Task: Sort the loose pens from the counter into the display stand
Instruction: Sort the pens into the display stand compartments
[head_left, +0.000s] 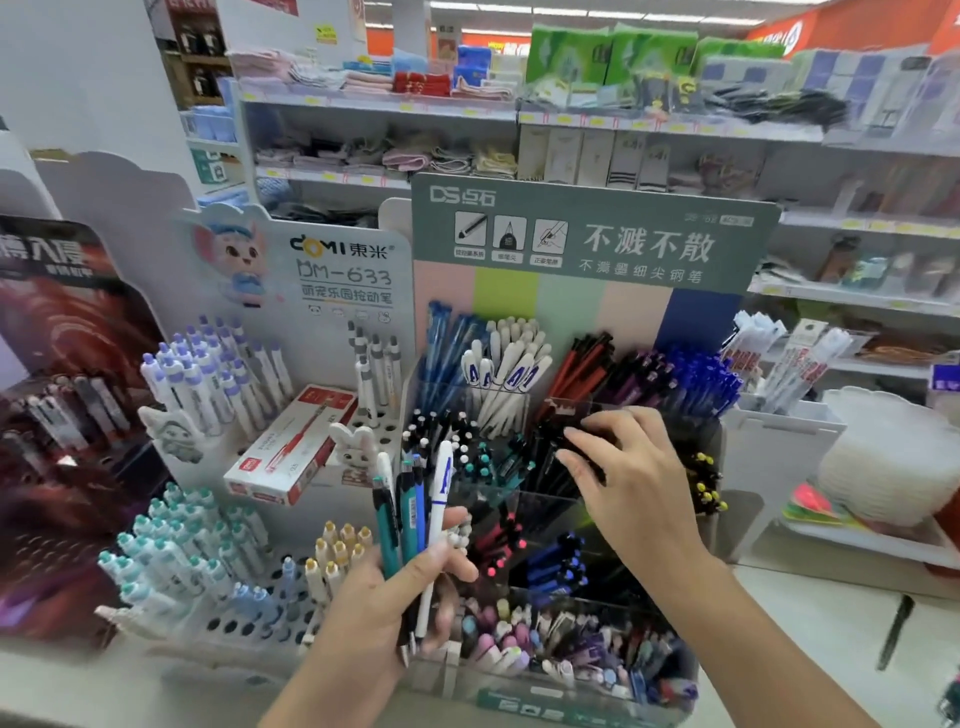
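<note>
A tiered display stand was placed at the centre of the counter, with a perforated pen stand set just to its left. A pen box was laid on that stand. A bundle of pens was held upright before the display stand's left compartments by the left hand, while the right hand was rested over pens in a middle compartment. Stocked shelves were ranged behind.

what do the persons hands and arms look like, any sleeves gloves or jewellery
Both are bare. The left hand and the right hand wear no gloves, and no rings show on the visible fingers. Both forearms are uncovered as far as the frame's bottom edge: no sleeves, watch or bracelet in view. The visible nails look short and unpainted.
</note>
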